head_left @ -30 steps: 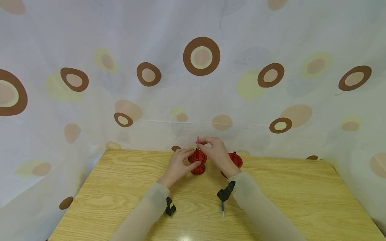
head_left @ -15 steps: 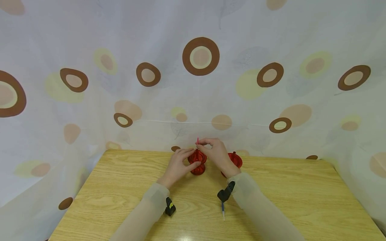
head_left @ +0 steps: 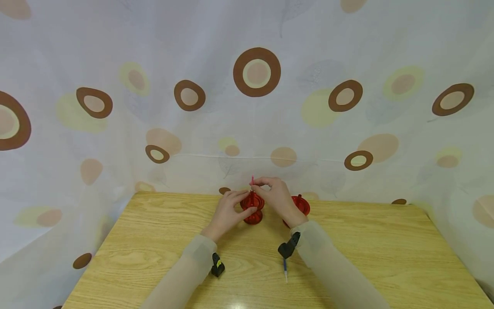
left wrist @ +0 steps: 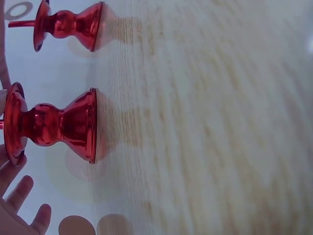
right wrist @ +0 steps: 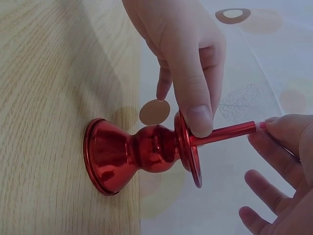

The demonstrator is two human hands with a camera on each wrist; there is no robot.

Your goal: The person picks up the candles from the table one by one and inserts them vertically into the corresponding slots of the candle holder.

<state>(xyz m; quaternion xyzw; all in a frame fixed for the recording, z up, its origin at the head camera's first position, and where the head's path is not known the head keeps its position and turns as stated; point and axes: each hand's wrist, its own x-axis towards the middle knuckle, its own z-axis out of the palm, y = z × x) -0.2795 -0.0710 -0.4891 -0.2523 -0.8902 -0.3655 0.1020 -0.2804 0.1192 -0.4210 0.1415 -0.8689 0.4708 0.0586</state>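
Observation:
A shiny red candle holder [head_left: 253,219] stands upright on the table near the back, with a wide dish and a thin tube on top. My left hand [head_left: 227,211] grips its dish [right wrist: 195,169] from the left, with the thumb on the near side. My right hand [head_left: 276,195] pinches a thin pink candle [head_left: 252,178] above the holder. In the right wrist view, the candle's lower end is at the mouth of the red tube [right wrist: 234,131]; whether it sits inside is hard to tell.
A second red candle holder [head_left: 303,207] stands to the right, partly behind my right wrist. A thin blue stick with a white end [head_left: 285,267] lies on the wooden table [head_left: 247,266]. A patterned curtain [head_left: 216,128] hangs along the table's back edge.
My right hand has lowered very slightly with the pink candle toward the tube. My left hand and the holder have stayed in place.

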